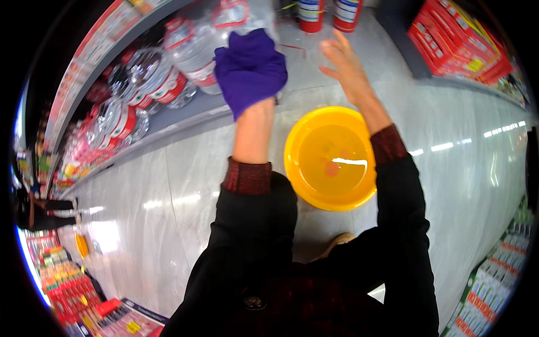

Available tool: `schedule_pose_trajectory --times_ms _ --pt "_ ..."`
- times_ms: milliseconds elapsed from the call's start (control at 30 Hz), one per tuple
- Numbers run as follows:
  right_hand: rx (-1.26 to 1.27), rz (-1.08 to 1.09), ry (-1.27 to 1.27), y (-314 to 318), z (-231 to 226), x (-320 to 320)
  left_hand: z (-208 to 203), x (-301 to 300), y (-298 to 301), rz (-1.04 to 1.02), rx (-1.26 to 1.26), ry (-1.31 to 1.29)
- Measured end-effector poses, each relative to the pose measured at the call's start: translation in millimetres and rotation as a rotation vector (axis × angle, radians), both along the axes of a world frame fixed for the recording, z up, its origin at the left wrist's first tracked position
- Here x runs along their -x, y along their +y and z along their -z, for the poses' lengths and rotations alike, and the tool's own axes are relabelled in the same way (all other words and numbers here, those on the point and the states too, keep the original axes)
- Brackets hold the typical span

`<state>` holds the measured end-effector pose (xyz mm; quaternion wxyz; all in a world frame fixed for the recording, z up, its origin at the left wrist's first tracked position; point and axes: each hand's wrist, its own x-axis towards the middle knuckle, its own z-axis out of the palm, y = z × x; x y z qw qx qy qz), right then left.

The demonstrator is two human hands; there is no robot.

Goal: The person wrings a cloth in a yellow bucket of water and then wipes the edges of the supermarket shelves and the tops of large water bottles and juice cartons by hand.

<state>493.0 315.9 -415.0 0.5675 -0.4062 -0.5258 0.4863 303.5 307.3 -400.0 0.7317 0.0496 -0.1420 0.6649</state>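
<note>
A purple cloth [250, 67] covers my left hand [260, 109] like a wrap, hiding its fingers, and the hand carries it beside the large water bottles on the bottom shelf. Only the wrist and the heel of that hand show. My right hand [347, 67] is raised above the floor with its fingers apart and nothing in them. Below it stands a round yellow basin [293, 168] partly filled with liquid, and the right forearm passes over its right rim.
Clear water bottles [160, 78] with red labels line the low shelf [185, 115] at the left. Two red fire extinguishers [311, 14] stand at the far side. Red boxes [455, 42] are stacked at the far right. Another person [48, 213] stands at the left edge.
</note>
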Motion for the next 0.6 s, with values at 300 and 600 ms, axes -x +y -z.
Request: schedule_pose_trajectory --times_ms 300,600 --pt "0.238 -0.369 -0.097 -13.8 -27.3 34.0 8.0 -18.1 -28.7 -0.077 0.221 0.628" --pt "0.146 -0.511 -0.231 -24.6 -17.7 74.8 32.5 37.4 -54.5 0.191 0.37 0.786"
